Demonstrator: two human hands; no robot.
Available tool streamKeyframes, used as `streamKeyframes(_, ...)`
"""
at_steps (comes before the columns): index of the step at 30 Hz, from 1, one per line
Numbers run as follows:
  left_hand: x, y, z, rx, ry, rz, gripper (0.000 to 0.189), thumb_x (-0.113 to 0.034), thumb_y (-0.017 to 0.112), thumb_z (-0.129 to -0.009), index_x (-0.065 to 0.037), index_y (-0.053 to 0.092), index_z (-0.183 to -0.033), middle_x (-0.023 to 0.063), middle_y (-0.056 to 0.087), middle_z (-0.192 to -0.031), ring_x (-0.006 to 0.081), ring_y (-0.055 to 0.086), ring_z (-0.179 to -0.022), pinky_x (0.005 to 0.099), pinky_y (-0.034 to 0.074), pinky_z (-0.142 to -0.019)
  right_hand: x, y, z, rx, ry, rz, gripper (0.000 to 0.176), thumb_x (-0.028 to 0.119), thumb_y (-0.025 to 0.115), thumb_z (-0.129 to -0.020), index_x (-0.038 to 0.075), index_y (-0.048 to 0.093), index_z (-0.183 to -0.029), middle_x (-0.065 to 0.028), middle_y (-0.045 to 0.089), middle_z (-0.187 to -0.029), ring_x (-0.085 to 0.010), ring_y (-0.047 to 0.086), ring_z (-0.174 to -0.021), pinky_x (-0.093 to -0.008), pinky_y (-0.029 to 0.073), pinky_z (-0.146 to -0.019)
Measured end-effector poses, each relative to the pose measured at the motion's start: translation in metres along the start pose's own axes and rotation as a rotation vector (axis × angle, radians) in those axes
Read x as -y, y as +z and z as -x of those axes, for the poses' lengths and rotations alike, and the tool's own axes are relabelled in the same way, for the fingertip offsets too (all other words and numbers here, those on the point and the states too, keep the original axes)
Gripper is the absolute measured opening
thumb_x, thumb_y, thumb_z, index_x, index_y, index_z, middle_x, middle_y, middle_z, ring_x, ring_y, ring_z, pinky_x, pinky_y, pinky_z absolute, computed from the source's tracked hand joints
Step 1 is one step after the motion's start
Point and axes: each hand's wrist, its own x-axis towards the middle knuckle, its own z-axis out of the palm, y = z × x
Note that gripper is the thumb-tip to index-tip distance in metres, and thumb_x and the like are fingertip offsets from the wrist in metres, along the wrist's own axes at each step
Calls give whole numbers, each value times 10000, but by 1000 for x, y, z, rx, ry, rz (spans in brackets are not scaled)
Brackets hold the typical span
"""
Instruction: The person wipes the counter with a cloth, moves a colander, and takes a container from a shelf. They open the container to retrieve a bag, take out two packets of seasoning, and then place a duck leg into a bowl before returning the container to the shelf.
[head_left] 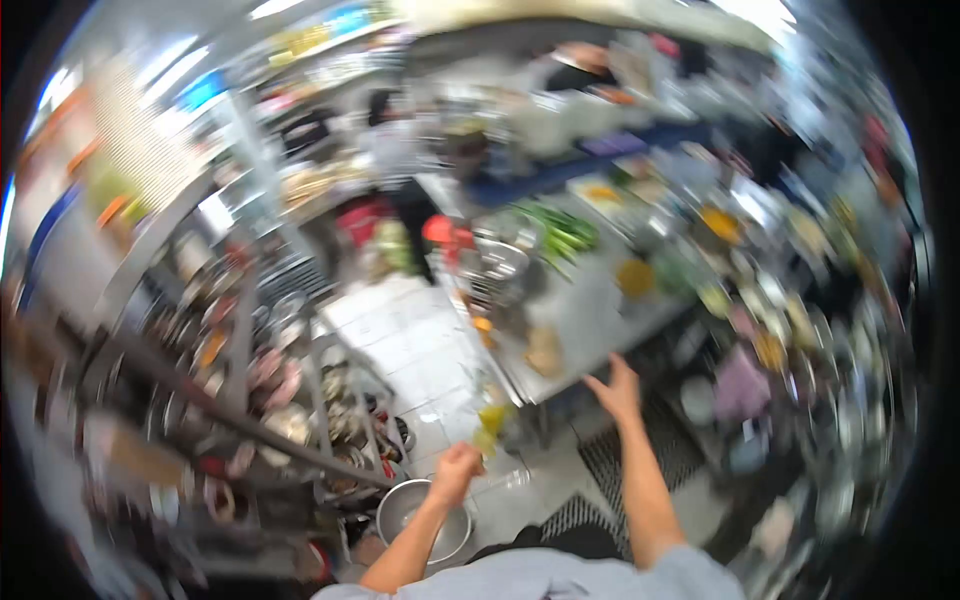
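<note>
Nearest, a steel pot (396, 510) sits on the floor, its contents too blurred to tell. The left hand (455, 470) is curled into a fist just beyond it, beside a blurred yellow-green thing (490, 420); whether it grips that is unclear. The right hand (617, 388) is spread open at the counter (590, 320)'s near edge.

A long grey steel counter (590, 315) carries a bunch of long green vegetables (562, 235), a round yellow dish (635, 277) and a tan lump (545, 352) (all blurred). A round metal basin (395, 510) stands on the white tiled floor (400, 340).
</note>
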Motion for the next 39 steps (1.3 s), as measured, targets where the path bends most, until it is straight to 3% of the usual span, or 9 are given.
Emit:
streamKeyframes(8, 12, 47, -26, -43, 154, -541, 328, -140, 669, -832, -17, 563, -1118, 95, 592, -920, 191, 604, -801, 341, 517, -715, -218, 26, -205, -40, 59, 227, 1162, 226, 881, -635, 128, 192, -1565, -319, 136, -1579, -484, 201, -1439, -536, 163, -1186)
streamKeyframes(11, 97, -38, -7, -98, 202, -1043, 520, -162, 672, -814, -26, 539, -1298, 214, 622, -1112, 332, 640, -999, 395, 518, -891, -232, 34, -229, 17, -46, 88, 1056, 175, 860, -670, 129, 264, -1541, -304, 234, -1549, -476, 268, -1412, -530, 236, -1165)
streamKeyframes(15, 189, -101, 108, -98, -565, -1304, 447, -328, 646, -801, 2, 700, -1097, 239, 688, -1083, 396, 669, -959, 455, 533, -858, -239, 41, -243, -32, -114, -73, 943, 104, 855, -673, 86, 363, -1478, -284, 387, -1453, -445, 395, -1340, -505, 347, -1111)
streamKeyframes(20, 184, -28, 194, -546, -722, -428, 619, -475, 695, -849, -18, 611, -1257, 163, 693, -1125, 279, 671, -1011, 421, 545, -820, -267, 49, -235, -122, 133, -498, 756, 61, 833, -671, -18, 503, -1347, -165, 538, -1334, -272, 528, -1223, -377, 410, -1062)
streamKeyframes(22, 174, -9, 193, -574, -570, -348, 727, -479, 706, -864, -19, 487, -1382, 181, 617, -1266, 265, 637, -1106, 403, 526, -892, -128, -27, -186, -187, -45, -363, 272, 139, 704, -916, -6, 638, -1135, -153, 685, -1064, -219, 621, -929, -379, 503, -840)
streamKeyframes(27, 28, 35, 97, -313, 139, -359, 983, -211, 774, -852, -129, 110, -1571, 201, 202, -1597, 298, 279, -1455, 448, 332, -1142, -18, -40, -81, 409, 343, -1007, 718, 167, 832, -797, -13, 456, -1381, -154, 556, -1321, -283, 549, -1127, -425, 459, -965)
streamKeyframes(29, -38, 38, 90, -183, 178, -252, 1129, -180, 820, -801, -154, 1, -1577, 176, 107, -1623, 294, 167, -1493, 475, 258, -1174, 47, -3, -48, 737, -136, -1048, 801, 290, 831, -804, 134, 406, -1464, -111, 483, -1411, -305, 512, -1208, -463, 453, -967)
streamKeyframes(32, -108, 18, 122, -55, 291, -244, 1269, -219, 877, -731, -147, -70, -1572, 127, 89, -1630, 271, 127, -1501, 447, 192, -1194, 198, 28, 8, 1010, -127, -1115, 1029, 381, 986, -443, -20, 532, -1276, -96, 574, -1174, -222, 575, -1119, -344, 446, -1013)
streamKeyframes(39, -150, -125, 235, -526, 965, -126, 1383, -267, 958, -609, -75, -17, -1570, 113, 218, -1576, 256, 228, -1453, 390, 184, -1187, 437, 87, 124, 1175, -534, -1423, 1224, 324, 919, -643, 29, 161, -1558, -208, 492, -1432, -281, 494, -1315, -405, 417, -1059)
